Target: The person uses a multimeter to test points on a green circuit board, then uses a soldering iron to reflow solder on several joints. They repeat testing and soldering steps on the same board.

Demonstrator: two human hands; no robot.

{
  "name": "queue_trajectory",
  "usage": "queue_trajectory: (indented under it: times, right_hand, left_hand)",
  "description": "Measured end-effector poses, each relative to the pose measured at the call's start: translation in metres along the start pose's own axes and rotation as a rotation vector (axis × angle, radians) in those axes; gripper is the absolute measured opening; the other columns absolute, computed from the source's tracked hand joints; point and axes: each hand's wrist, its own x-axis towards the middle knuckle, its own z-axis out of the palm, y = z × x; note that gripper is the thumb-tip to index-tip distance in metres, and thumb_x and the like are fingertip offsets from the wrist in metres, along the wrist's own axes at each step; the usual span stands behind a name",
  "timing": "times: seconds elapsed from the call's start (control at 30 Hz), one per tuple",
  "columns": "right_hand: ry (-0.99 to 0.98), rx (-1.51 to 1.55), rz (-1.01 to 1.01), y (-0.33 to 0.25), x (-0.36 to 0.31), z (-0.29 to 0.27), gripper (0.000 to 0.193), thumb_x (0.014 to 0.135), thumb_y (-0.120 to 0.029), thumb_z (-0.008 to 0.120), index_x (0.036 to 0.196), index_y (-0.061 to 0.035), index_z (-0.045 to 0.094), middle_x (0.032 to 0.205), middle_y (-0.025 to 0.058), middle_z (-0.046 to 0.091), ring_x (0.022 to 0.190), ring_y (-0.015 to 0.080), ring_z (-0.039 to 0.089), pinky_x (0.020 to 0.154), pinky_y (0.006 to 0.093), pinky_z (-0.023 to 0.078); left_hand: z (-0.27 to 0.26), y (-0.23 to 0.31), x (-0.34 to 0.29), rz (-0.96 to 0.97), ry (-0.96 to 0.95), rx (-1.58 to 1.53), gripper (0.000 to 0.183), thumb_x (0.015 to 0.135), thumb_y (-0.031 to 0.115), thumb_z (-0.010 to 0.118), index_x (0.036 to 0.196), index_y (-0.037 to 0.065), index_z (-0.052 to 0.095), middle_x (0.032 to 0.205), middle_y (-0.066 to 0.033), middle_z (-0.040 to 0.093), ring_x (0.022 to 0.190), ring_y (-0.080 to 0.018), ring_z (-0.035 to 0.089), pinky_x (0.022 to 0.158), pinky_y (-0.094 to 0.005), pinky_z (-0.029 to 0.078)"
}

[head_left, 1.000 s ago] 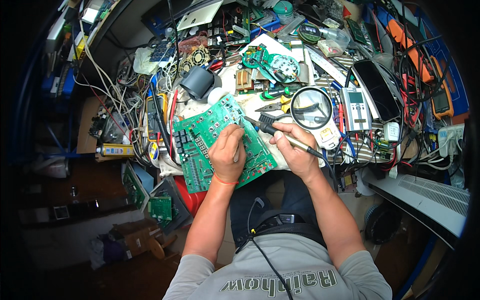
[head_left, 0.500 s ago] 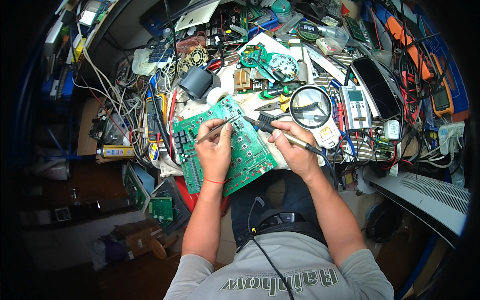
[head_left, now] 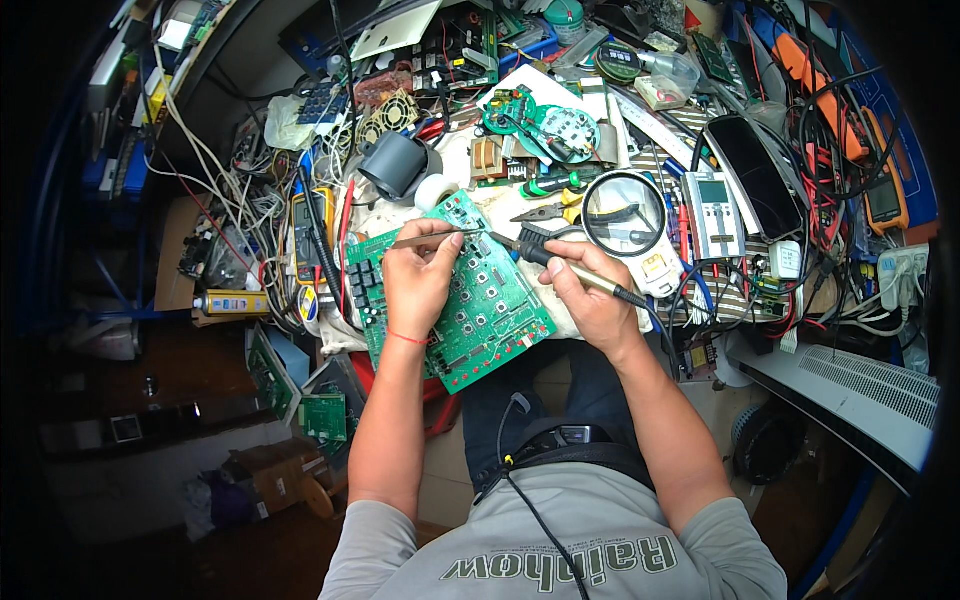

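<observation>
Magnifier (head_left: 622, 214) right of circuit board (head_left: 492, 318), phone (head_left: 752, 180) farther right; cylinder (head_left: 394, 166) behind board.

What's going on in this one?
A person is working over a green circuit board with both hands. The left hand holds thin metal tweezers over the board, and the right hand grips a corded, pen-shaped soldering iron. The tips of both tools are close together above the far part of the board; whether they touch it is too small to tell. A round magnifier and pliers lie just beyond.
</observation>
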Motion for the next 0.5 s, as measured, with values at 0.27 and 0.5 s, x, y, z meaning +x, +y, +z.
queue_trajectory:
  times: [0.27,0.5]
  right_hand:
    - [0.001,-0.028,-0.009,0.000,0.001,0.000,0.025,0.102,-0.013,0.073,0.120,0.0034,0.073,0.089,0.0109,0.081,0.083,0.0140,0.078,0.074,0.0278,0.060]
    - [0.000,-0.026,-0.020,0.000,0.001,0.000,0.025,0.102,-0.014,0.073,0.121,0.0037,0.073,0.090,0.0112,0.081,0.083,0.0147,0.078,0.074,0.0283,0.061]
  left_hand:
    - [-0.001,-0.003,0.009,-0.001,-0.045,-0.113,0.015,0.097,0.005,0.080,0.107,0.000,0.071,0.094,-0.0039,0.076,0.083,-0.0078,0.068,0.075,-0.0250,0.055]
    - [-0.006,-0.002,0.023,-0.084,-0.117,-0.135,0.017,0.096,0.002,0.078,0.109,-0.003,0.068,0.093,-0.0051,0.074,0.082,-0.0105,0.069,0.075,-0.0258,0.056]
